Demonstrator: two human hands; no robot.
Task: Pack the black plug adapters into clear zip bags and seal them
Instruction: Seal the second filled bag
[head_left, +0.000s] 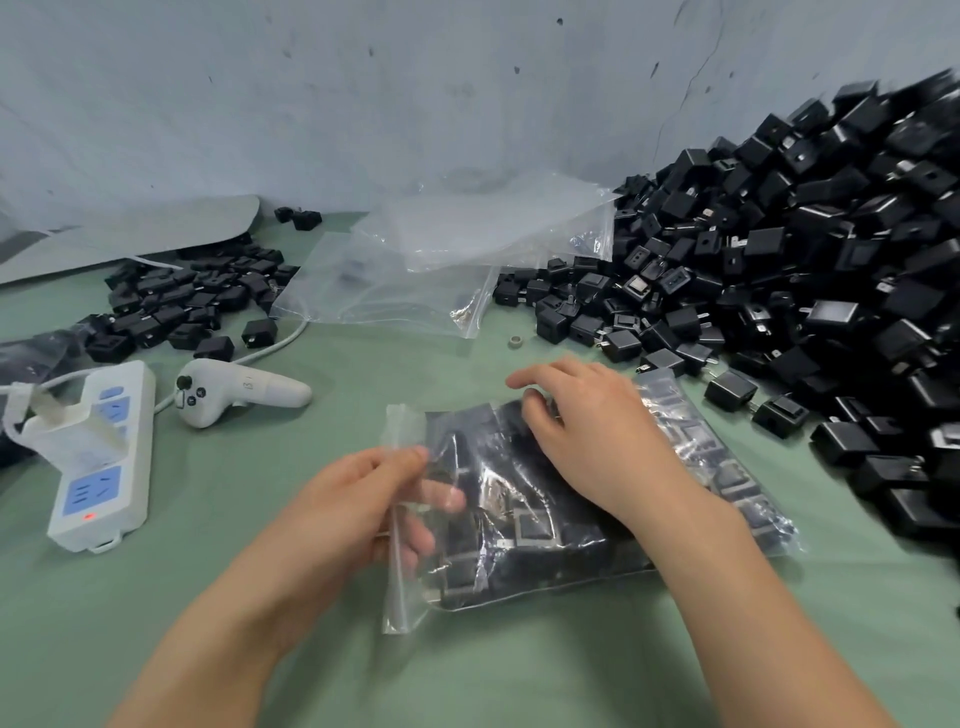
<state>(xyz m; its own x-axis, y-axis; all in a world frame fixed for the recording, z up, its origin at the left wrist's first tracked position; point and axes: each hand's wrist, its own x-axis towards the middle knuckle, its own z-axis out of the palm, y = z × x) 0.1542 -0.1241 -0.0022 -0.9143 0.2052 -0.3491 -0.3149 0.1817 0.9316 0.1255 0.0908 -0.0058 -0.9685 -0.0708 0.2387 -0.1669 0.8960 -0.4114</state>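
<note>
While plastic blurs its fingertips, the left hand (363, 499) pinches the zip edge of a clear bag (561, 566) crammed with black adapters (530, 527), near the table's (197, 582) front edge; the right hand (576, 431) lies slack-fingered on top. Farther right, the loose pile (831, 249) is cut off.

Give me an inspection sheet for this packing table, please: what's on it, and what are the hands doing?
Surface: green cloth-covered table.
Job's things: filled clear zip bag of black plug adapters lies flat at centre; big heap of loose black adapters at right, smaller heap at left; empty clear zip bags at the back.
Clutter: white handheld controller; small grey ring.
Grips: left hand pinches the filled bag's zip edge; right hand rests on the bag.
Cables: white cable beside the white power strip, red light on.
Surroundings: pale blue-grey wall with dark marks; grey sheet at left.
</note>
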